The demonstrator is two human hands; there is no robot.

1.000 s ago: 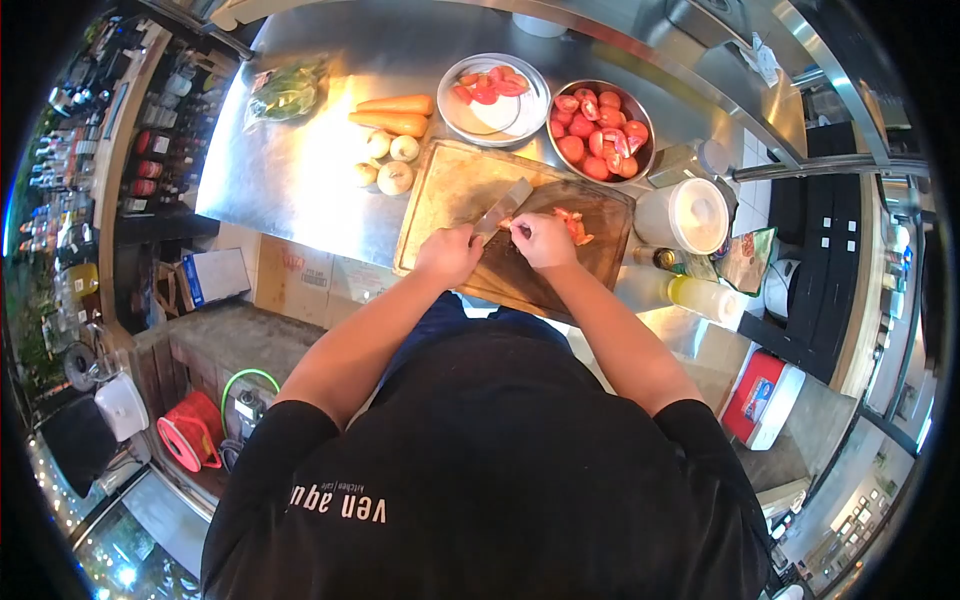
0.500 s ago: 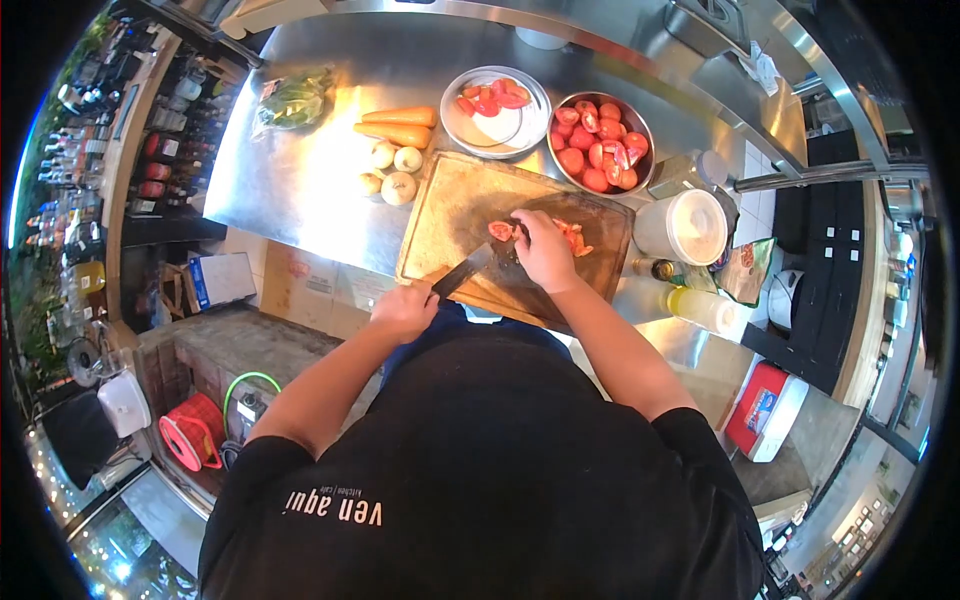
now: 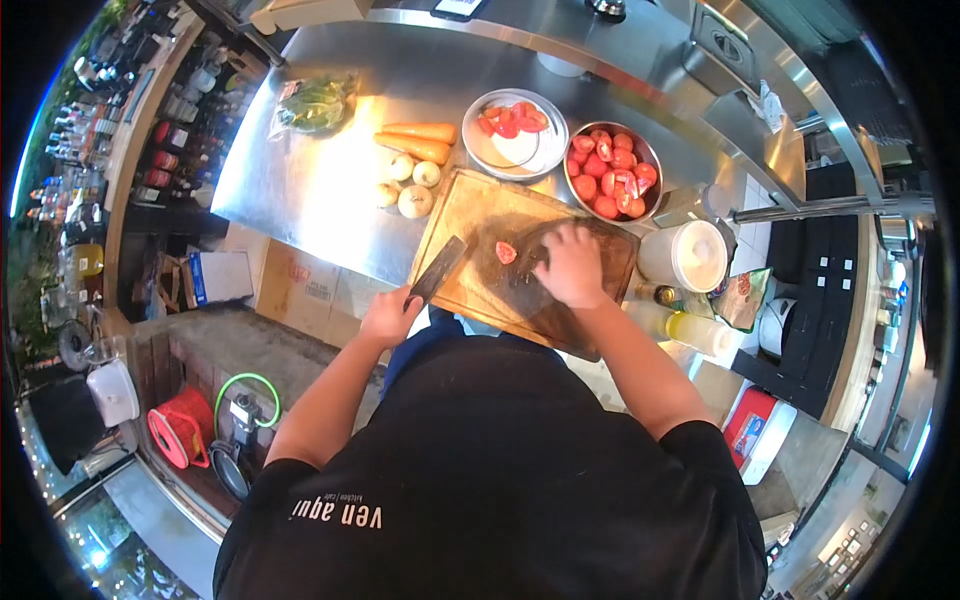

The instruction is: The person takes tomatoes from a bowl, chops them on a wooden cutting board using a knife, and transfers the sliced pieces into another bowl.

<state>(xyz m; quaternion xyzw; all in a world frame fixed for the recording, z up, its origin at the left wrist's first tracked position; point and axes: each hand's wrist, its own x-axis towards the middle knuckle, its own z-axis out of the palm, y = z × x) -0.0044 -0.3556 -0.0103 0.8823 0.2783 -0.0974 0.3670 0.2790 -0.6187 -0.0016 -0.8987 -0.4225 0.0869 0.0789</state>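
Observation:
My left hand [image 3: 391, 318] is closed round the handle of a knife [image 3: 440, 268]. The blade slants up and away over the left part of a wooden cutting board [image 3: 450, 215]. My right hand [image 3: 574, 266] lies low over the board's right half, fingers apart and bent downward. Whatever is under its palm is hidden. A cut tomato piece [image 3: 506, 252] rests on the dark wet patch, between the blade and my right hand. Beyond the board stand a steel bowl of cut tomatoes [image 3: 606, 178] and a white plate [image 3: 553, 150] with tomato wedges [image 3: 513, 120].
Carrots [image 3: 420, 143] and several onions [image 3: 415, 201] lie left of the board, with bagged greens [image 3: 314, 104] farther left on the steel table [image 3: 300, 190]. A lidded white tub [image 3: 697, 256] and a bottle of yellow liquid [image 3: 698, 320] stand close to the board's right edge.
My right hand has left the tomato piece and moved right, over where the cut pieces lay. The knife has swung away from that piece, to the left. The whole view has shifted slightly.

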